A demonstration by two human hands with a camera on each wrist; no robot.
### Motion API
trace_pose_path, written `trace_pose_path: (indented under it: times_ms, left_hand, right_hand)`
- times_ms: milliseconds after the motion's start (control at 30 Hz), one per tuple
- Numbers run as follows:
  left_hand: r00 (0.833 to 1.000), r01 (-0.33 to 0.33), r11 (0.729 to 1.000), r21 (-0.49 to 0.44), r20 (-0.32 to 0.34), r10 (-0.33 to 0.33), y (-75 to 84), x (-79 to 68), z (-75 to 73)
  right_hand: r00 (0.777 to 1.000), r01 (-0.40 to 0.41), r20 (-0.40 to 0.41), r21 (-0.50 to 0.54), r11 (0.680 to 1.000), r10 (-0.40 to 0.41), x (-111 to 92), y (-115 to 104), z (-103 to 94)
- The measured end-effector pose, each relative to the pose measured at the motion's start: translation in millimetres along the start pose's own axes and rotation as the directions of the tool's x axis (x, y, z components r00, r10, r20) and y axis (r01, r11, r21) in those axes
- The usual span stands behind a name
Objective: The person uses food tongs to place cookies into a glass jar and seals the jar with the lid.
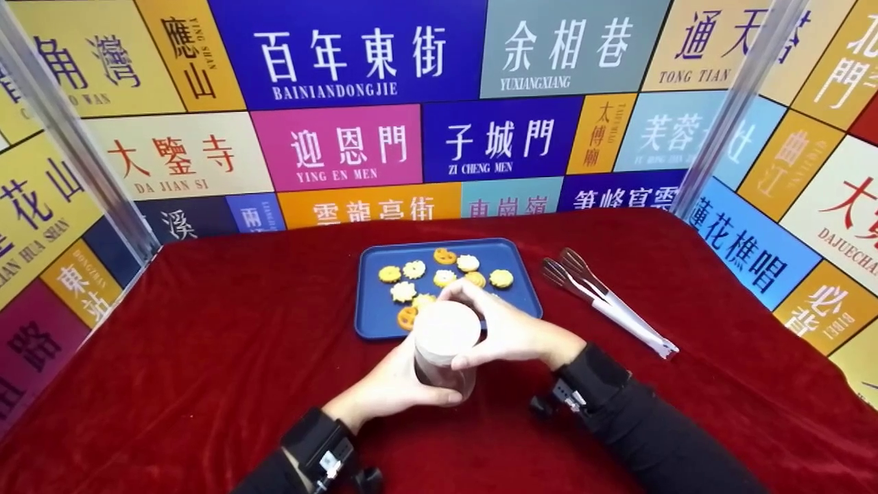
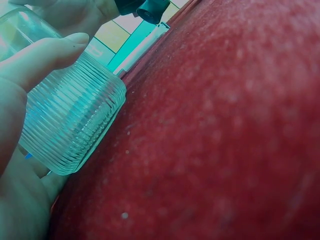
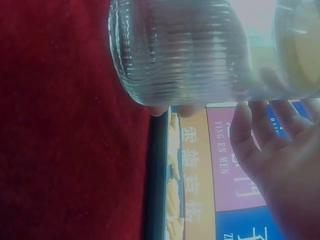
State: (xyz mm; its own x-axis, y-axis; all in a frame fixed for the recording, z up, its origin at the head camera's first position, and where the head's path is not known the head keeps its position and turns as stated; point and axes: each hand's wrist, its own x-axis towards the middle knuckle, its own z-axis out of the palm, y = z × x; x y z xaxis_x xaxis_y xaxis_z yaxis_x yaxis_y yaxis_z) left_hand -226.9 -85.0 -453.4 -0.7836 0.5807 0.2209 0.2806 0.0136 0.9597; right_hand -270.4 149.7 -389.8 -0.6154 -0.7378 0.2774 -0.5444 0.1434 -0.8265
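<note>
A ribbed clear-glass jar [image 3: 175, 55] is held by the right hand [image 3: 287, 162]; yellowish cookies [image 3: 173, 200] are seen beyond a dark-blue tray's edge [image 3: 157, 175].

Surface: deep red, velvety cloth [image 1: 206, 329], patchy sheen, a few pale specks. Blue rounded-corner tray [image 1: 374, 313] flat on it, toward the far edge. Tongs [image 1: 621, 314] lying just right of tray, not touching, angled, white handle end nearer. Can't tell if the ribbed jar [image 2: 75, 115] touches cloth.

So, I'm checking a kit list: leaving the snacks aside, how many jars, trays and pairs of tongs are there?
Clear ribbed glass jar with pale round lid: 1
Blue rectangular tray: 1
White-handled, brown-headed tongs: 1
Total: 3
</note>
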Motion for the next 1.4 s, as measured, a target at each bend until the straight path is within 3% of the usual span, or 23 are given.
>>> trace_pose_path:
  times_ms: [333, 533, 633, 733, 867, 967, 1200, 1400]
  left_hand:
    - [1.000, 0.028, 1.000, -0.009, 0.000, -0.028, -0.9, -0.9, -0.2]
    - [1.000, 0.012, 1.000, -0.009, 0.001, -0.012, -3.1, -0.2, 0.6]
    - [1.000, -0.012, 1.000, -0.024, 0.008, 0.012, -4.5, -0.1, 0.9]
    - [1.000, -0.030, 0.999, -0.035, 0.007, 0.030, -5.3, -0.3, 0.8]
    - [1.000, -0.012, 1.000, -0.005, 0.002, 0.012, -4.7, -0.4, 0.5]
    - [1.000, 0.013, 1.000, 0.017, 0.007, -0.014, -3.4, -0.1, 0.4]
    - [1.000, 0.008, 1.000, 0.030, 0.014, -0.009, -0.4, 0.7, -0.6]
    - [1.000, 0.004, 0.999, 0.041, 0.008, -0.004, -1.3, 0.0, -0.7]
  right_hand:
    - [0.992, -0.032, 0.122, 0.076, 0.997, 0.022, -2.4, 3.8, -9.3]
    - [0.981, -0.067, 0.187, 0.046, 0.997, 0.057, -3.2, -7.0, -15.5]
    - [0.987, -0.094, 0.132, 0.004, 0.996, 0.093, -5.1, -14.1, -11.0]
    - [0.992, -0.128, 0.012, -0.039, 0.991, 0.129, -7.9, -17.7, 1.4]
    - [0.974, -0.177, -0.157, -0.057, 0.983, 0.166, -12.7, -20.2, 17.4]
    - [0.959, -0.183, -0.226, -0.042, 0.982, 0.169, -14.8, -21.6, 23.2]
    - [0.956, -0.150, -0.257, -0.016, 0.989, 0.141, -16.6, -20.9, 26.2]
    - [0.966, -0.125, -0.223, 0.032, 0.992, 0.129, -17.6, -15.4, 25.0]
